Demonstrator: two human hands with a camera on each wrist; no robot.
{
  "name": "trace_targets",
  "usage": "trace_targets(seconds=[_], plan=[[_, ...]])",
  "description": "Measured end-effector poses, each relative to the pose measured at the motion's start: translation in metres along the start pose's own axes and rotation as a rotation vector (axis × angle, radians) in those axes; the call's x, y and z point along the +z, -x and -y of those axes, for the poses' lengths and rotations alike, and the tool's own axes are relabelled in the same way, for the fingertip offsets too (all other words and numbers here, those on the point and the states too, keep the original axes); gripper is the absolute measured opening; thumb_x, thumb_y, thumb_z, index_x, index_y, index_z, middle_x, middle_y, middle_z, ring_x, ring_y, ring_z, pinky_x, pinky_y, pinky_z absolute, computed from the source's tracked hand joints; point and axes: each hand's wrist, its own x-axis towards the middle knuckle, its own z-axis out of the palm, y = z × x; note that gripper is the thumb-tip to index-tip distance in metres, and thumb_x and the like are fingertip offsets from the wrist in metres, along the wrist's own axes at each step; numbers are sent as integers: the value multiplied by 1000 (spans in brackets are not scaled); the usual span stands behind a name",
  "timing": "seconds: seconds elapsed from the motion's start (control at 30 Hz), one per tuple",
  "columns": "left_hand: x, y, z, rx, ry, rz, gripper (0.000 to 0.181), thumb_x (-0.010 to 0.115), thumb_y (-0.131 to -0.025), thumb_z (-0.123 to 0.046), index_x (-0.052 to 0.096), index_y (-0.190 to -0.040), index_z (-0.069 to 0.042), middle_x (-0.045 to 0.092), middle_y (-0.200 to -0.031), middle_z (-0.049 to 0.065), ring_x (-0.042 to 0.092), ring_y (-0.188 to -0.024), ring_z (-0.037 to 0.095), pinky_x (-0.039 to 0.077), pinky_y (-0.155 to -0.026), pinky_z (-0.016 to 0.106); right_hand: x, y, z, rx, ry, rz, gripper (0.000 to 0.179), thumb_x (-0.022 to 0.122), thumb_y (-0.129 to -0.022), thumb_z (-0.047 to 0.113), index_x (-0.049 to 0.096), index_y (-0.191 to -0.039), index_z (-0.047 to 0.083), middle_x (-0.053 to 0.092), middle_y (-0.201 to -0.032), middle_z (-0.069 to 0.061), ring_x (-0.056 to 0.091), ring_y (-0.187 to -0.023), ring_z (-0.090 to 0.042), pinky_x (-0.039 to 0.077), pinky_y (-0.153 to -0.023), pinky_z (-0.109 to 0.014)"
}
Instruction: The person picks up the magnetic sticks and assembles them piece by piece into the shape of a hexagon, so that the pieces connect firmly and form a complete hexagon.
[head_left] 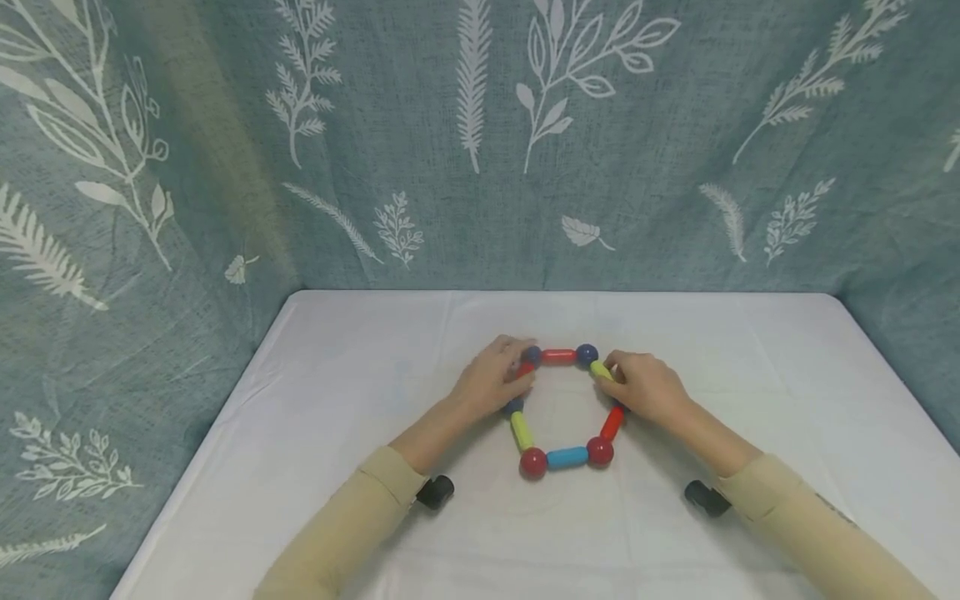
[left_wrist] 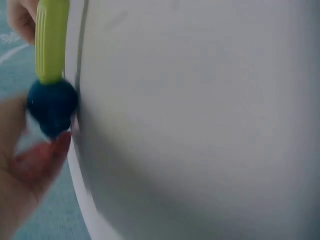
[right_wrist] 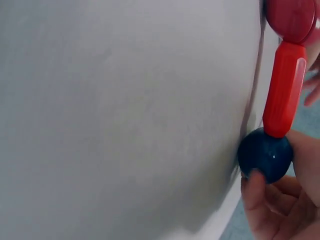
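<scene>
A closed ring of toy building sticks and balls lies on the white table. Its near side has a blue stick (head_left: pixel 567 457) between two red balls (head_left: pixel 533 462); its far side has a red stick (head_left: pixel 558 357) between two dark blue balls (head_left: pixel 587 355). My left hand (head_left: pixel 486 377) grips the upper-left red stick (head_left: pixel 524 370), fingertips at the far-left blue ball (head_left: pixel 532 355). My right hand (head_left: pixel 647 385) pinches the upper-right yellow-green stick (head_left: pixel 601 369). In the right wrist view, a finger touches the blue ball (right_wrist: pixel 265 155) below a red stick (right_wrist: pixel 285 90). Fingers partly hide both sides.
The white cloth-covered table (head_left: pixel 360 358) reaches back to a blue-green leaf-patterned curtain (head_left: pixel 420 125). Dark wrist devices (head_left: pixel 436 492) protrude beneath both beige sleeves. Another yellow-green stick (head_left: pixel 522 432) forms the ring's lower-left side.
</scene>
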Motion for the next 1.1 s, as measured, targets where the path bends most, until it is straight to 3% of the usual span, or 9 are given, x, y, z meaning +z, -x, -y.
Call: trace_targets(seconds=[0.07,0.17,0.3,0.5,0.7,0.83,0.93,1.0,1.1], plan=[[-7,6,5,181,-48,86,52,72,-88,-37,60,-132,-14,53,-136,7,47,-125,24,39,-104,39,1,2,-3,-73,15,-26,35,70,-89,25,65,-114,2,63,-90,-7,58,-80,-23,52,-65,-38],[-16,15,10,391,-115,214,53,78,-77,-51,67,-116,-17,53,-139,6,35,-137,28,29,-112,44,1,11,-8,-254,5,-30,37,73,-87,35,66,-113,9,60,-113,-9,53,-108,-28,51,-86,-46],[-16,23,13,454,-106,245,52,81,-70,-54,66,-102,-17,58,-129,3,39,-132,24,33,-110,36,-1,26,-14,-430,-15,84,43,73,-77,60,67,-97,23,55,-121,-2,42,-118,-23,48,-94,-44],[-8,27,17,415,-1,171,43,82,-72,-46,63,-95,-15,59,-123,3,41,-129,23,34,-109,30,1,36,-17,-403,-15,117,51,66,-69,76,62,-90,29,52,-123,1,38,-120,-20,51,-89,-39],[-8,30,16,319,72,211,40,82,-76,-38,64,-100,-13,55,-135,7,35,-137,26,27,-113,34,3,38,-17,-330,-28,78,48,70,-70,72,62,-88,29,53,-121,0,39,-119,-21,49,-91,-42],[-8,32,11,175,147,214,52,80,-80,-36,63,-122,-9,45,-146,11,32,-141,27,27,-114,39,0,36,-15,-258,-78,43,46,71,-79,61,67,-100,20,55,-122,-5,44,-117,-26,48,-92,-46],[-8,30,6,4,169,104,56,74,-87,-35,57,-133,-8,48,-144,11,42,-135,28,35,-109,41,-3,27,-13,-160,-97,-26,44,69,-88,46,65,-114,10,58,-117,-9,53,-109,-28,49,-89,-48],[-7,27,2,-89,160,14,49,71,-89,-32,60,-130,-6,58,-132,11,54,-122,27,43,-102,41,-5,19,-12,-101,-62,-56,40,69,-91,36,63,-116,5,61,-109,-10,58,-97,-26,52,-83,-46],[-5,22,-3,-164,130,-45,36,69,-91,-26,67,-120,-5,70,-110,9,65,-101,23,52,-88,36,-6,9,-12,-49,-1,-40,33,71,-89,25,65,-112,2,63,-88,-7,57,-75,-20,51,-66,-37]])
